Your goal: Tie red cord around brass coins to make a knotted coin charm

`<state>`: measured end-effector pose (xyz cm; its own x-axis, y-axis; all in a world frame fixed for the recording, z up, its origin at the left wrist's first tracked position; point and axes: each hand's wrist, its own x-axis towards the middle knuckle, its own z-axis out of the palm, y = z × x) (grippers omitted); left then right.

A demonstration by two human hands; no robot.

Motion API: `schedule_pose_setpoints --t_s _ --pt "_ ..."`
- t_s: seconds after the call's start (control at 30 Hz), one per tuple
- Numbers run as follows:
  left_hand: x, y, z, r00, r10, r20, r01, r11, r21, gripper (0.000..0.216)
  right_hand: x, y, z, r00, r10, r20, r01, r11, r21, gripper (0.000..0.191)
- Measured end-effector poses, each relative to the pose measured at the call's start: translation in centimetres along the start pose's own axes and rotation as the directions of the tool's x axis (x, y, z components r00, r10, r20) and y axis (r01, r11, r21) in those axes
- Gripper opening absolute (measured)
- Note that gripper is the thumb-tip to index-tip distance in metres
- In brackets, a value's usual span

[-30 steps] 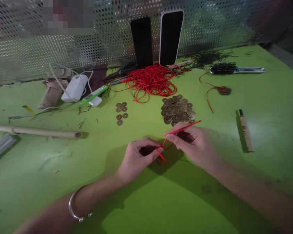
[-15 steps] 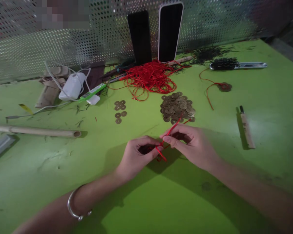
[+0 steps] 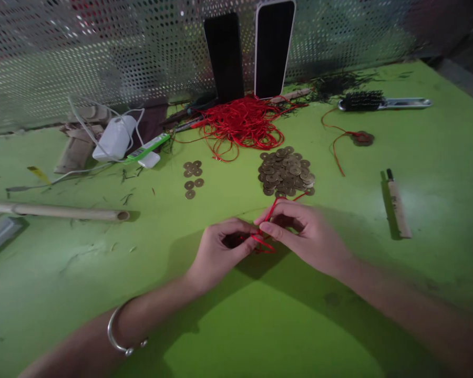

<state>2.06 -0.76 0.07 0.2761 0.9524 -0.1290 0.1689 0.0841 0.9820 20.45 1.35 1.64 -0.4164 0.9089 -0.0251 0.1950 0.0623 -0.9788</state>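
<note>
A thin red cord (image 3: 267, 245) runs between my two hands, low over the green table. My left hand (image 3: 225, 249) pinches it between thumb and forefinger, with a loop sticking out past the thumb. My right hand (image 3: 299, 228) grips another stretch of the same cord close beside it, and a strand rises over its forefinger. Whether anything else sits inside the left fingers is hidden. Just beyond the right hand lies a heap of brass coins with holes (image 3: 286, 170). A smaller group of such coins (image 3: 193, 172) lies further left.
Behind the coins is a tangle of red cord (image 3: 244, 123), below two phones (image 3: 275, 50) propped on a perforated screen. At right are a hairbrush (image 3: 382, 102), a corded coin cluster (image 3: 362, 138) and a wooden-handled tool (image 3: 399, 207). A bamboo tube (image 3: 63, 211) and white charger (image 3: 116, 137) lie left.
The cord loop by my left thumb has swung to the right. The strand above my right hand has dropped and bent over the forefinger. Both hands stay nearly in place.
</note>
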Motion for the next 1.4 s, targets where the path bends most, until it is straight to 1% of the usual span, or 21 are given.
schedule_pose_setpoints --t_s 0.13,0.27,0.33,0.4,0.5,0.57,0.6,0.77,0.9,0.97,1.07,1.17,1.27,1.4 --pt "0.1 0.1 0.0 0.999 0.013 0.035 -0.014 0.999 0.035 0.011 -0.1 0.1 0.1 0.999 -0.030 -0.041 0.030 0.999 0.011 0.007" --pt "0.0 0.0 0.2 0.999 0.015 0.045 -0.019 0.995 0.102 0.013 -0.2 -0.1 -0.1 0.985 -0.031 -0.171 0.037 0.999 0.034 0.009" --pt "0.0 -0.1 0.3 0.999 0.007 0.048 -0.013 0.992 0.128 0.013 -0.2 -0.3 -0.3 0.979 -0.010 -0.204 0.019 0.999 0.044 0.010" --pt "-0.1 -0.2 0.2 0.999 0.010 0.050 -0.016 0.994 0.110 0.014 -0.2 -0.4 -0.4 0.986 0.014 -0.165 -0.003 0.998 0.064 0.013" --pt "-0.1 -0.2 0.1 0.999 0.016 0.048 -0.019 0.998 0.065 0.015 0.0 -0.2 -0.4 0.998 0.041 -0.044 -0.038 0.997 0.074 0.017" --pt "-0.1 -0.2 0.1 0.999 0.006 0.049 -0.010 0.998 0.066 0.016 0.1 0.0 -0.4 0.998 0.058 0.010 -0.058 0.996 0.065 0.015" --pt "-0.1 -0.1 0.1 0.999 0.000 0.048 -0.004 0.997 0.072 0.016 0.1 0.1 -0.3 0.998 0.061 0.015 -0.062 0.996 0.060 0.013" --pt "0.0 0.0 0.1 0.999 -0.002 0.053 -0.003 0.995 0.101 0.017 0.1 0.3 -0.2 0.998 0.029 -0.056 -0.026 0.999 0.045 0.010" --pt "0.0 0.0 0.1 0.998 -0.002 0.055 -0.004 0.994 0.106 0.016 0.1 0.2 -0.4 0.987 0.022 -0.158 -0.007 0.995 0.100 0.008" --pt "0.0 -0.1 0.2 0.999 -0.005 0.048 0.000 0.995 0.104 0.016 0.2 0.2 -0.6 0.984 0.029 -0.174 -0.010 0.994 0.113 0.008" --pt "-0.1 -0.2 0.3 1.000 -0.008 0.022 0.007 0.997 0.072 0.016 0.2 0.3 -0.7 0.993 0.047 -0.109 -0.040 0.997 0.066 0.015" --pt "-0.1 -0.3 0.2 0.999 -0.022 -0.038 0.022 1.000 0.009 0.015 0.1 0.6 -0.7 0.998 0.060 -0.014 -0.061 0.994 -0.095 0.022" --pt "0.0 -0.3 0.1 0.996 -0.038 -0.082 0.035 0.999 -0.040 0.016 0.0 0.7 -0.6 0.992 0.071 0.105 -0.042 0.967 -0.250 0.020" --pt "0.1 -0.4 0.1 0.987 -0.060 -0.148 0.049 0.996 -0.073 0.018 -0.1 0.4 -0.6 0.984 0.059 0.169 -0.005 0.952 -0.306 0.018"
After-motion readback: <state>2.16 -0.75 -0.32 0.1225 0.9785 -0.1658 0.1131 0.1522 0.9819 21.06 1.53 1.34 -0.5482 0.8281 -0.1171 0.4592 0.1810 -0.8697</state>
